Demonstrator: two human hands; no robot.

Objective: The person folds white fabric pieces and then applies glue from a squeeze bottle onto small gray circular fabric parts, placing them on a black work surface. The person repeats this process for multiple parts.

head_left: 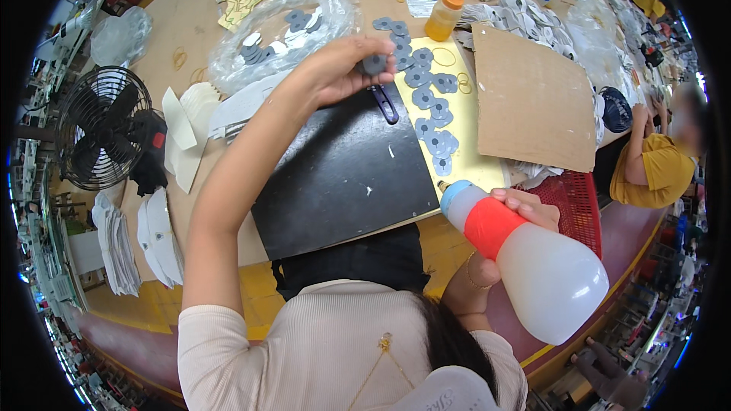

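My left hand (343, 68) is closed on a small grey cut piece (374, 65) above the far edge of a black board (350, 175). A purple-handled tool (385, 106) lies just below that hand. My right hand (531, 207) grips a white squeeze bottle (552, 278) with a red band round its neck. The bottle is tilted, its nozzle (443, 185) pointing up and left toward the yellow sheet (472, 133). Along that sheet runs a row of overlapping grey pieces (438, 109) with dark round centres.
A clear plastic bag (335, 11) of grey and white pieces lies beyond my left arm. Farther off stands an orange-capped bottle (444, 15). Cardboard (533, 99) covers the right side, above a red basket (571, 205). A black fan (104, 129) stands left; a person in yellow (659, 167) sits right.
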